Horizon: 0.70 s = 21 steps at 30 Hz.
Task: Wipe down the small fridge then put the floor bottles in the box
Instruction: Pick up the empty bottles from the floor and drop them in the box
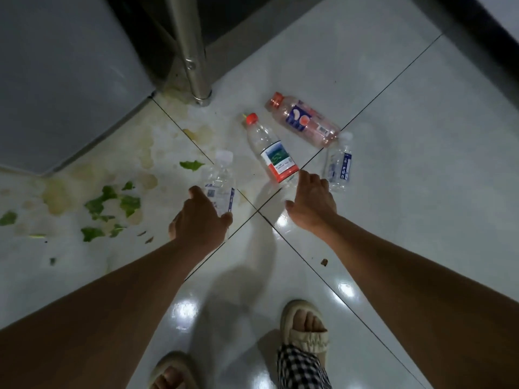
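four bottles are lying on the white tile floor (pixel 393 192) ahead of my sandals. my left hand (pixel 200 220) is curling its fingers and thumb around the small clear bottle (pixel 220 182) with the white cap. my right hand (pixel 311 203) is reaching with fingers loosely spread, holding nothing, fingertips at the base of the red-capped clear bottle (pixel 271 148). the pink bottle (pixel 304 119) and another small clear bottle (pixel 338 164) are lying just beyond. the grey fridge (pixel 64 74) is standing at the upper left, green leaf scraps (pixel 112 203) sitting on stained tiles beside it.
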### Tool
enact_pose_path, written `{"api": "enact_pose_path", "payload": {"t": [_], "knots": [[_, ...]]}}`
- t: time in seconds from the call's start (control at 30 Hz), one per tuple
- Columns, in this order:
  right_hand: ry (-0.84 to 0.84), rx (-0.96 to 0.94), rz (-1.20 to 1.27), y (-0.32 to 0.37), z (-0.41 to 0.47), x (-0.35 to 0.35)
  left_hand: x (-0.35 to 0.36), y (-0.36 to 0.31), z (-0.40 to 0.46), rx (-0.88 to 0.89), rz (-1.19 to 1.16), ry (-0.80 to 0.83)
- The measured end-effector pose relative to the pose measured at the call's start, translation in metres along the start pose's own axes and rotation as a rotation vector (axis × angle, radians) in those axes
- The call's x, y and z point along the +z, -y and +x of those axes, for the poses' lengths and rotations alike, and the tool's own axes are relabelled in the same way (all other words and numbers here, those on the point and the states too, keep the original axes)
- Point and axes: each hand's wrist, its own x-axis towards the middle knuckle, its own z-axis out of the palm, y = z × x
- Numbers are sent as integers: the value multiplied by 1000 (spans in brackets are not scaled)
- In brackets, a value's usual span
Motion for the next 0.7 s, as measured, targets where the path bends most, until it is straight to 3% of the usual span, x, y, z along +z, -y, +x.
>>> {"api": "enact_pose_path", "payload": {"t": [0.4, 0.7], "knots": [[-32, -67, 74, -2, 93, 77, 54, 3, 78, -3, 55, -60], [-28, -44, 64, 2, 66, 53, 21, 3, 54, -21, 97, -70]]}}
